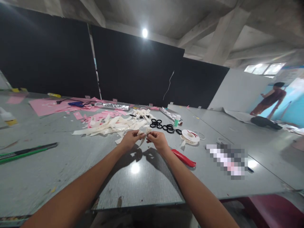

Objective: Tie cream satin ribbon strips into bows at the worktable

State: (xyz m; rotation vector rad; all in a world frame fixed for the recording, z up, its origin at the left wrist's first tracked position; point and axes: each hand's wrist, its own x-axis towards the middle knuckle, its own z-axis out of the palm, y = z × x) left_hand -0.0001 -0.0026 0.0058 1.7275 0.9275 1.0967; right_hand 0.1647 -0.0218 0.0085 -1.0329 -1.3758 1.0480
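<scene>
Both hands meet over the middle of the grey table, pinching a small cream ribbon (144, 130) that looks gathered or folded, with one tail hanging down. My left hand (130, 139) grips its left side between thumb and fingers. On the other side, the fingertips of my right hand (158, 139) are closed on it. Just beyond lies a heap of cream ribbon strips (109, 125). Several black hair ties (156, 123) sit to the right of the heap. A white ribbon spool (190, 136) lies flat to the right, and a red-handled tool (184, 158) rests beside my right forearm.
A glue stick (177, 121) stands behind the spool. Pink paper (52, 106), blue-handled scissors (76, 104) and foil-wrapped bars (112, 106) lie toward the black panels. Green-and-black sticks (28, 152) lie at left. A person (272, 98) stands far right; a dark red chair (273, 210) is below the table edge.
</scene>
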